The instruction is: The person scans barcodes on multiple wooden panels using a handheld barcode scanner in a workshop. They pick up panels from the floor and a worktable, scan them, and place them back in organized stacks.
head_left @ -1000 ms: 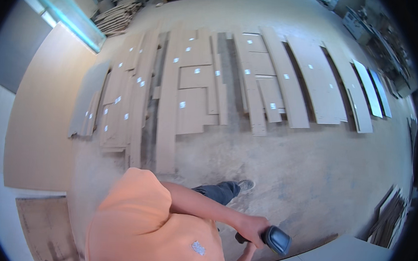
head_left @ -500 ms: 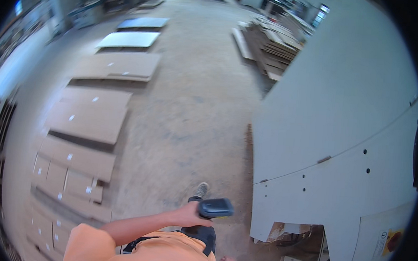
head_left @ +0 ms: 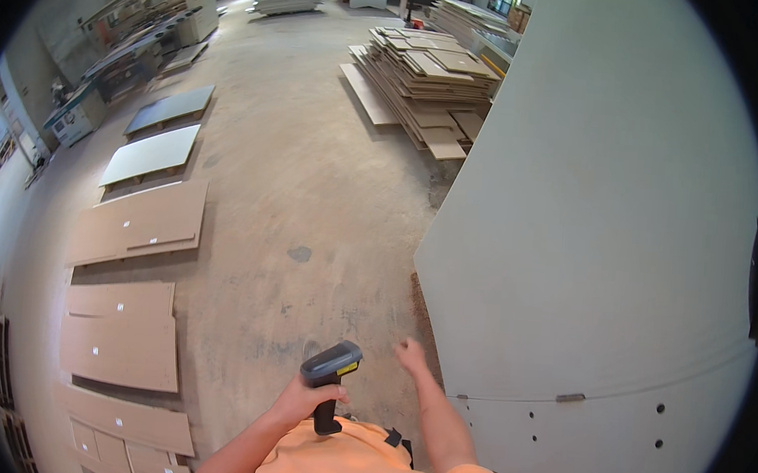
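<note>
My left hand (head_left: 306,398) is wrapped round the grip of a dark grey barcode scanner (head_left: 331,365) with a yellow label on its side. The scanner stands in front of my orange shirt, its head tilted up toward the right. Out ahead of my body, my right hand (head_left: 409,355) hangs over the floor with its fingers loosely curled. Nothing shows in it. It is close to the lower edge of a large pale machine housing (head_left: 575,197) but looks apart from it.
On the left, a row of low stacks of brown panels (head_left: 121,341) runs along the floor, with a white panel (head_left: 152,155) farther off. A tall, uneven pile of boards (head_left: 425,77) stands ahead right. The machine housing fills my right side. Concrete floor (head_left: 285,204) stretches between them.
I have moved forward along the floor, and the view has turned and lifted. My right arm has swung forward into fuller view. The scanner stays in my left hand, now more upright.
</note>
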### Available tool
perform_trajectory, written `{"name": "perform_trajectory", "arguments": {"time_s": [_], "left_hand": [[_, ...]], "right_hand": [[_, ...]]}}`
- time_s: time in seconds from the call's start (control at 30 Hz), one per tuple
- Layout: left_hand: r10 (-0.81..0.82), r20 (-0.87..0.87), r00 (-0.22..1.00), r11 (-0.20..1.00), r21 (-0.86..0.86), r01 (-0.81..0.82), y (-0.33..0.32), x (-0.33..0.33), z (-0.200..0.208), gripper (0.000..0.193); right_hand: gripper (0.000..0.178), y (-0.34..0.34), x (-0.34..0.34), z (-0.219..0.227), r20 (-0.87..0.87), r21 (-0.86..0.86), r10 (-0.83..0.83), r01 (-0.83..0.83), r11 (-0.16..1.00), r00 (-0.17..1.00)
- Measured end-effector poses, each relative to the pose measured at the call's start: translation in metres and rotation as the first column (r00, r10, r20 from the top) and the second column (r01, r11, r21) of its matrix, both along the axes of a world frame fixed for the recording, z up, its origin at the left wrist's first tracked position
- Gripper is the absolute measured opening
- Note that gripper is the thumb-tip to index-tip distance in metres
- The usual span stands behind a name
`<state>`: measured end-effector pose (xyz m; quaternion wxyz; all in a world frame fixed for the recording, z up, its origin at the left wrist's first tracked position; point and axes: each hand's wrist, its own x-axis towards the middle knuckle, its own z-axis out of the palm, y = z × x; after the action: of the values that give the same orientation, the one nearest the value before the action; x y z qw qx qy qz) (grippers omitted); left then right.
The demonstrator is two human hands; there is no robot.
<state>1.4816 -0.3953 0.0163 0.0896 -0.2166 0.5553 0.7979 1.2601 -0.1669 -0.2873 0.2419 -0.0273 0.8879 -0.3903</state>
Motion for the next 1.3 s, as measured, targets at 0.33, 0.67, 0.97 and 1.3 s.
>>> {"name": "perform_trajectory", "arguments": {"time_s": [0.33,0.67,0.97,1.3], "left_hand": [[-0.360,0.090,0.929,0.932,-0.020,0.363,-0.154,-0.321,0.036,0.035],[-0.413,0.090,0.906,0.910,0.020,0.413,-0.247,-0.604,0.022,0.028],[-0.258,0.135,0.957,0.960,-0.071,0.269,-0.294,-0.829,0.048,0.025],[-0.459,0.149,0.876,0.882,-0.042,0.470,-0.341,-1.079,0.023,0.029]], "right_hand": [[0.028,-0.058,-0.149,-0.022,0.250,0.183,-0.307,0.266,0.946,0.918],[0.024,-0.076,-0.185,-0.066,0.630,0.385,-0.607,0.483,0.786,0.485],[0.043,-0.233,-0.712,-0.057,0.166,0.336,-0.077,0.017,0.942,0.983],[0.042,-0.379,-1.031,0.102,-0.207,-0.356,-0.252,0.167,0.920,0.945]]}}
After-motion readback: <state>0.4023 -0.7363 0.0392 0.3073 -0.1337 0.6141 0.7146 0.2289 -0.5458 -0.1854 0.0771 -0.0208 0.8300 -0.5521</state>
